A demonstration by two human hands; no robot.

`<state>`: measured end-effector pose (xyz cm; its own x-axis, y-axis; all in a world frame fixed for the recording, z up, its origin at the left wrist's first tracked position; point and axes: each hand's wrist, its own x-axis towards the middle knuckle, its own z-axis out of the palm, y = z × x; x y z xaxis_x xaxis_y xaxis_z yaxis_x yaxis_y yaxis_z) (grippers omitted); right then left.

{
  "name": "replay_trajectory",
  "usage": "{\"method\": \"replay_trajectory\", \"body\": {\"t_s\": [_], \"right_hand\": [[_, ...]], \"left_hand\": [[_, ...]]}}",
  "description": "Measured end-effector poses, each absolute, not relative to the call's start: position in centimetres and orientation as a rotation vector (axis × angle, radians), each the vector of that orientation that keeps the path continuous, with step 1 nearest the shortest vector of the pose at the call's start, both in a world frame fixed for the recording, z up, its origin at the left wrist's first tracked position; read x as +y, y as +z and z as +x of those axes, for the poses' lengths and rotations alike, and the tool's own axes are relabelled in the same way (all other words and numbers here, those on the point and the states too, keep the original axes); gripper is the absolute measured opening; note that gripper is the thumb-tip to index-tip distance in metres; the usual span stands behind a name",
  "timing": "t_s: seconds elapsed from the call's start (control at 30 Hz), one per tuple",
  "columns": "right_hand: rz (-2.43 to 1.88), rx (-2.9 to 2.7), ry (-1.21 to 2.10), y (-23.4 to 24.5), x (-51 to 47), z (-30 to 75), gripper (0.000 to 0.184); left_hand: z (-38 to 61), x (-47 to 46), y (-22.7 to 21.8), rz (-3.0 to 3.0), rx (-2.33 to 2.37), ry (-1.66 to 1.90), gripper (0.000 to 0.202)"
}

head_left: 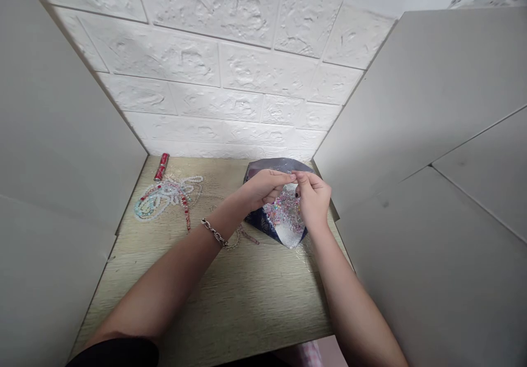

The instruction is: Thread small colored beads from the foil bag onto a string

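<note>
far left of the fingers there's a shiny red tube [161, 167] and a tangle of glassy bead strands [167, 198]. left hand [263, 187] and right hand [315, 199] pinch fingertips together, on something too small to tell, right above a dark tray of beads [284, 213].

Counter [230, 301] boxed in: white panels close on left and right, brick-pattern wall at the back. Near half of the surface bare between the forearms. Bead strands [167, 199] and red tube [161, 167] crowd the back-left corner. Bead bag [280, 219] fills back-right, tight against the right panel [411, 136].
</note>
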<state>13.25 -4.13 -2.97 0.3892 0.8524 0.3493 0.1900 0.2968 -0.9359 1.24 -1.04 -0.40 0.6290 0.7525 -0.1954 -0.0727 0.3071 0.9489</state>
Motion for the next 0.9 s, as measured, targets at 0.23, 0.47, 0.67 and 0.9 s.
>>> {"method": "replay_trajectory", "body": {"t_s": [0.23, 0.47, 0.67, 0.9], "right_hand": [[-1.283, -1.333, 0.269, -3.0, -4.6, 13.6, 0.024], [-1.287, -1.567, -0.024, -2.9, -4.7, 14.3, 0.023], [-1.452, -1.696, -0.239, -3.0, -4.6, 14.6, 0.034], [-1.533, -1.683, -0.147, -1.4, -4.8, 14.1, 0.031]], "left_hand": [[1.4, -1.1, -0.7, 0.996, 0.667, 0.573, 0.029], [1.5, -1.0, -1.1, 1.017, 0.646, 0.609, 0.026], [1.8, -1.1, -0.9, 1.05, 0.724, 0.636, 0.033], [1.4, -0.8, -0.4, 0.989, 0.666, 0.535, 0.017]]}}
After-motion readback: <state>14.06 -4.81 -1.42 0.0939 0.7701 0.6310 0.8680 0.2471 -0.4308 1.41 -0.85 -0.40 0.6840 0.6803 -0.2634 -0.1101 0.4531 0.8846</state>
